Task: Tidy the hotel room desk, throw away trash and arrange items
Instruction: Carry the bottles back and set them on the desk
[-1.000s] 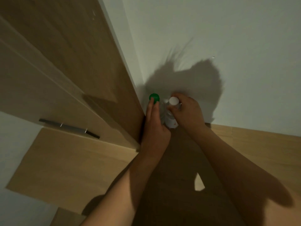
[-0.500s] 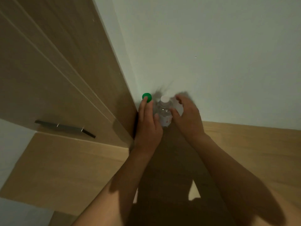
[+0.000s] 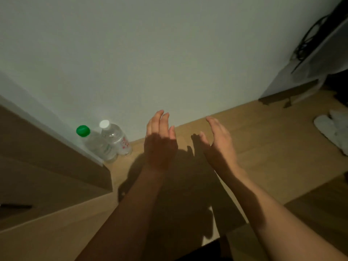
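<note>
The table [image 3: 263, 140], a pale wooden top running along the wall, had both of the person's hands raised above it. The left hand [image 3: 160, 142] hovered with its fingers straight and close together, holding nothing. The right hand [image 3: 220, 144] hung just beside it, palm turned inward, fingers loose and spread a little, also holding nothing. The two hands were apart from each other and touched no object, so I judged them to be between jobs, with no grip on anything.

To the left of the hands, two clear plastic bottles stood upright in the corner where the wall met a wooden cabinet [image 3: 47, 166]. The green-capped bottle [image 3: 98, 144] stood against the cabinet's edge, and the white-capped bottle [image 3: 116, 140] stood just beside it, nearer the hands; they seemed to touch. Tucked into the corner like that, they looked arranged, out of the way of the working space, and that part of the tidying appeared done.

Far to the right, well apart from the hands, one white cloth-like thing [image 3: 333, 132] lay on the table; I could not tell what it was. It may be next to sort. Beyond it a dark cable [image 3: 308, 40] hung down near the wall.

By count: two bottles, two caps, one white item, two free hands.
</note>
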The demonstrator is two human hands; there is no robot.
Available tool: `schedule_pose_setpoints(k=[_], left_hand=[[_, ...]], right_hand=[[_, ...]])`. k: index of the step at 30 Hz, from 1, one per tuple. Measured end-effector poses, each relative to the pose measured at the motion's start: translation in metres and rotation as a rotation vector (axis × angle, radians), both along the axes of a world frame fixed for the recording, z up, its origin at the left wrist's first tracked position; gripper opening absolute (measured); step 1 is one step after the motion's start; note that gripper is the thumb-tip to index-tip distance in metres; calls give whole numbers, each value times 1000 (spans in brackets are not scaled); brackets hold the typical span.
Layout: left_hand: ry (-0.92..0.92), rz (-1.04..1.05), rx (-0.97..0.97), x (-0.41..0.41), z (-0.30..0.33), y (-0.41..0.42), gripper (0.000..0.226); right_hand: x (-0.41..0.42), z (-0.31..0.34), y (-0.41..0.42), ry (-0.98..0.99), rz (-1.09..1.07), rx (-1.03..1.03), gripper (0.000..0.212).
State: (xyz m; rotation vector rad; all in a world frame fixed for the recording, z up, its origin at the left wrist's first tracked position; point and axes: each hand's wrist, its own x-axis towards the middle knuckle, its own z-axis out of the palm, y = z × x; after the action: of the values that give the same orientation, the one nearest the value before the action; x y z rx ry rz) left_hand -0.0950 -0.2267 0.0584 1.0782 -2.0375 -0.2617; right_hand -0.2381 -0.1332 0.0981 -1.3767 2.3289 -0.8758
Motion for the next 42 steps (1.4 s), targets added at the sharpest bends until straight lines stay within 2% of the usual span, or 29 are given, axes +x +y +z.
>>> schedule_pose_setpoints(k=[4,7,16,25,33,42], left_hand=[[-115,-127,40,-56,18,39,36],[-188,-203,149,-105,28,74,42],[-304,-632,5,-296,35,253,43],[-289,-918,-55,-459,41,410,40],[-304,-1034,-97,-592,37,469,39],[-311,-1097,-89,-789,39,487,39]], right_hand=[[-42,8,57,-57,-180,-45,55],[-74,10,104,-24,-269,-82,52],[-217,8,316,34,-651,-184,48],[-336,4,487,134,-874,-161,49],[-444,-2,545,95,-1000,-107,50],[-627,9,564,87,-1064,-107,53]])
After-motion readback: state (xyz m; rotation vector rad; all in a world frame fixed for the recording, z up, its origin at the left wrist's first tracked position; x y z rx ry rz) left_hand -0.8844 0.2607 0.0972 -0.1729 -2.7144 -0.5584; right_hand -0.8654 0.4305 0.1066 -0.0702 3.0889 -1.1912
